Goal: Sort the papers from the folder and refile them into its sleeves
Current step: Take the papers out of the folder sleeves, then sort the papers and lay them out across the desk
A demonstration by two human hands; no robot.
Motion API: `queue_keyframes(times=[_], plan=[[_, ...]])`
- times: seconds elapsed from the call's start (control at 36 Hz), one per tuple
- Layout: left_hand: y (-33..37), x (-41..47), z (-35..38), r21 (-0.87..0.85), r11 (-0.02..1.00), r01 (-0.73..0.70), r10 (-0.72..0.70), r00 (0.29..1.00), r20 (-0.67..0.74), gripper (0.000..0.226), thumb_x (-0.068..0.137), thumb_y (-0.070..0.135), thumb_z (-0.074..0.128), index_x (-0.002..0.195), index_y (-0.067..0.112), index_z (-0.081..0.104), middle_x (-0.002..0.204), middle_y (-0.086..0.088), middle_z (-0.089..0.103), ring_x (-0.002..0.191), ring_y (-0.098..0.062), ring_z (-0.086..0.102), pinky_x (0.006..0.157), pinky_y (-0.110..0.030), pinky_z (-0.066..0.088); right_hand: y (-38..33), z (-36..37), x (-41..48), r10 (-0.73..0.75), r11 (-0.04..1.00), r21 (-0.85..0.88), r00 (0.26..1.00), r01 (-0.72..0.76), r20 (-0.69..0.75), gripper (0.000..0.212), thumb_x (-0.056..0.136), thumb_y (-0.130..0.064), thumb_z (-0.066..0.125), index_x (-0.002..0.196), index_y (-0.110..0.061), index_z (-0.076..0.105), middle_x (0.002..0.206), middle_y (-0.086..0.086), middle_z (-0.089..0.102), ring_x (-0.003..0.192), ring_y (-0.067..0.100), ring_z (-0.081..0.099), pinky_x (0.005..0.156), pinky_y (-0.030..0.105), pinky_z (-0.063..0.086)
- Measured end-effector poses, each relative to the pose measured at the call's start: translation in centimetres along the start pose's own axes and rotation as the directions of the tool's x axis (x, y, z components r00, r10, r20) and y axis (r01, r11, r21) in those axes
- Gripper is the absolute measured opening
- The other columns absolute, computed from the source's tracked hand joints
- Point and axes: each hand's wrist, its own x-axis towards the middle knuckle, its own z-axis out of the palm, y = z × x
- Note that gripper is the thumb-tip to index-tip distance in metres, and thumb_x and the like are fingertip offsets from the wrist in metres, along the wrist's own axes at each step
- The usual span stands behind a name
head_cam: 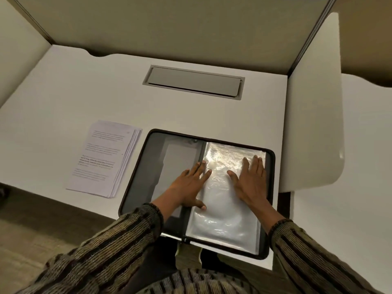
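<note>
Both hands, left (188,185) and right (251,177), press flat on the open folder's (140,166) clear sleeves (224,219); papers (104,158) lie just beside.

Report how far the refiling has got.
Done: the papers are out, stacked on the desk left of the open folder. In hand: left hand and right hand press flat on the top clear sleeve. Left: that sleeve looks empty, so the refiling seems not yet begun.

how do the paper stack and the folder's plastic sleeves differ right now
The paper stack is matte, printed and untouched on the desk beside the folder; the plastic sleeves are glossy, wrinkled and sit inside it, under the left hand and right hand. Both lie flat.
</note>
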Motion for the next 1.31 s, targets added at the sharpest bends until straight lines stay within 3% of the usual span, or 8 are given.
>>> queue_keyframes(times=[0.17,0.36,0.44,0.56,0.75,0.89,1.14,1.31], plan=[[-1.1,-3.2,-2.1,-0.136,0.988,0.074,-0.085,0.993,-0.077,0.091,0.090,0.068,0.069,0.157,0.015,0.037,0.170,-0.010,0.025,0.156,-0.032,0.028,0.123,-0.050,0.033,-3.8,-0.1,-1.6,-0.076,0.990,0.122,0.997,0.077,-0.009,0.080,0.103,-0.063,0.044,0.163,-0.015,0.023,0.173,0.015,0.008,0.161,0.030,0.001,0.128,0.050,0.018],[-7.5,-9.0,-1.2,-0.220,0.943,0.250,-0.283,0.950,-0.134,0.079,0.095,0.063,0.066,0.154,0.016,0.042,0.174,-0.012,0.018,0.159,-0.033,0.023,0.124,-0.051,0.032,-10.1,1.2,-3.9,-0.204,0.973,0.104,0.978,0.208,-0.049,0.069,0.103,-0.060,0.049,0.154,-0.015,0.038,0.159,0.013,0.034,0.149,0.030,0.028,0.121,0.045,0.033],[-11.6,-11.8,-0.5,-0.265,0.911,0.315,-0.364,0.917,-0.161,0.068,0.094,0.064,0.066,0.141,0.016,0.054,0.165,-0.013,0.035,0.148,-0.034,0.039,0.116,-0.051,0.042,-13.4,2.1,-4.6,-0.236,0.966,0.098,0.970,0.240,-0.049,0.067,0.101,-0.062,0.051,0.149,-0.015,0.044,0.153,0.010,0.042,0.141,0.029,0.037,0.114,0.042,0.041],[-17.1,-15.7,0.0,-0.433,0.800,0.414,-0.536,0.818,-0.209,0.055,0.094,0.062,0.068,0.126,0.018,0.065,0.136,-0.003,0.060,0.125,-0.025,0.055,0.100,-0.043,0.051,-18.7,3.4,-5.7,-0.214,0.947,0.238,0.976,0.217,-0.037,0.062,0.099,-0.060,0.056,0.146,-0.021,0.047,0.146,0.004,0.047,0.135,0.022,0.045,0.107,0.038,0.047],[-27.1,-20.2,1.4,-0.630,0.612,0.479,-0.694,0.708,-0.135,0.046,0.093,0.058,0.072,0.116,0.018,0.071,0.124,-0.001,0.072,0.115,-0.023,0.066,0.093,-0.038,0.051,-28.1,5.8,-7.0,-0.205,0.929,0.312,0.979,0.198,-0.011,0.055,0.100,-0.057,0.058,0.141,-0.023,0.049,0.139,0.000,0.050,0.128,0.017,0.047,0.099,0.037,0.051],[-33.6,-22.3,2.5,-0.672,0.540,0.506,-0.736,0.671,-0.086,0.042,0.095,0.056,0.072,0.110,0.016,0.072,0.115,-0.004,0.075,0.104,-0.026,0.069,0.085,-0.036,0.052,-34.5,7.8,-7.1,-0.172,0.931,0.338,0.982,0.137,0.073,0.059,0.099,-0.058,0.060,0.144,-0.022,0.049,0.144,0.002,0.050,0.130,0.021,0.051,0.106,0.039,0.048],[-40.0,-22.5,2.4,-0.700,0.498,0.511,-0.743,0.668,-0.042,0.048,0.095,0.052,0.074,0.122,0.013,0.072,0.124,-0.007,0.073,0.115,-0.029,0.068,0.093,-0.040,0.054,-41.1,9.8,-5.5,0.005,0.881,0.468,0.991,-0.067,0.132,0.056,0.097,-0.054,0.067,0.140,-0.022,0.053,0.130,0.001,0.061,0.110,0.014,0.060,0.093,0.033,0.052],[-42.1,-20.1,1.9,-0.764,0.425,0.486,-0.746,0.666,0.008,0.068,0.092,0.052,0.078,0.137,0.004,0.059,0.139,-0.015,0.062,0.128,-0.034,0.060,0.102,-0.044,0.050,-42.9,10.2,-3.9,0.062,0.864,0.481,0.979,-0.150,0.194,0.068,0.097,-0.053,0.068,0.150,-0.018,0.046,0.138,0.004,0.061,0.118,0.018,0.062,0.098,0.038,0.053]])
